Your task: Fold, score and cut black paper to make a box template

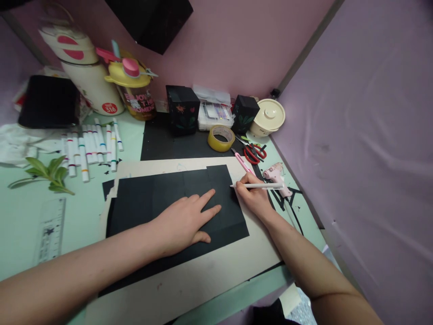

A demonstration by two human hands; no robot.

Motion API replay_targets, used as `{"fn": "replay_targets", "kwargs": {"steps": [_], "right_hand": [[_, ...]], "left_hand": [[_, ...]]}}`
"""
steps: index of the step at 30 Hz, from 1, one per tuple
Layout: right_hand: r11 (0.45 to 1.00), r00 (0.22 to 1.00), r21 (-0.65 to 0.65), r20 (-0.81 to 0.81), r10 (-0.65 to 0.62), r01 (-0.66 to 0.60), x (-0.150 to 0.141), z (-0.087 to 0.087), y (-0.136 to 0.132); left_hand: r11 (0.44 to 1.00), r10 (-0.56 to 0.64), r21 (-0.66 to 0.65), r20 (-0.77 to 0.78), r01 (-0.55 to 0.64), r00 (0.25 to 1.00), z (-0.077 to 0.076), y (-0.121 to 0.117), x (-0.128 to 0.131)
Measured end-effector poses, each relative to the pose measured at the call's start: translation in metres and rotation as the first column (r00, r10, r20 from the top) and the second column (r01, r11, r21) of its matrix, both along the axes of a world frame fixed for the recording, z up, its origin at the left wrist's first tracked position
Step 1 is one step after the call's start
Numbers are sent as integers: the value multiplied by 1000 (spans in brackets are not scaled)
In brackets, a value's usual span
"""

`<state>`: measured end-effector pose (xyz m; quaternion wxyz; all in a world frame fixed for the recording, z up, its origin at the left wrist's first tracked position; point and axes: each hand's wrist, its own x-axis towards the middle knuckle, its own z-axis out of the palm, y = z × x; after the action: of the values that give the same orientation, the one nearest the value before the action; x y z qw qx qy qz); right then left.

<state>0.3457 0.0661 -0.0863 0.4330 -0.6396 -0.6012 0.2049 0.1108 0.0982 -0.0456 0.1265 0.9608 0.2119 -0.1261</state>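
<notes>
My left hand (pixel 187 221) lies flat with fingers spread on a black paper sheet (pixel 145 198), pressing it onto a beige cardboard board (pixel 209 275). My right hand (pixel 252 194) grips a thin white pen (pixel 262 185) in a writing hold. The pen's tip touches the sheet's right edge near the upper right corner. Fold or score lines cross the black sheet.
A pink craft knife (pixel 242 162), red scissors (pixel 254 153), a pink glue gun (pixel 275 175) and a tape roll (pixel 221 138) lie behind my right hand. Several markers (pixel 91 146), a clear ruler (pixel 51 230), a leafy sprig (pixel 50 171), two black boxes (pixel 182 110) and bottles stand further left and back.
</notes>
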Motion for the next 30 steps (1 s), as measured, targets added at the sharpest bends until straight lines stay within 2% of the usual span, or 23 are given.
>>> {"fn": "replay_targets", "kwargs": {"steps": [30], "right_hand": [[997, 998, -34, 0, 69, -69, 2, -1, -1]], "left_hand": [[1000, 13, 2, 31, -14, 999, -7, 0, -2]]}}
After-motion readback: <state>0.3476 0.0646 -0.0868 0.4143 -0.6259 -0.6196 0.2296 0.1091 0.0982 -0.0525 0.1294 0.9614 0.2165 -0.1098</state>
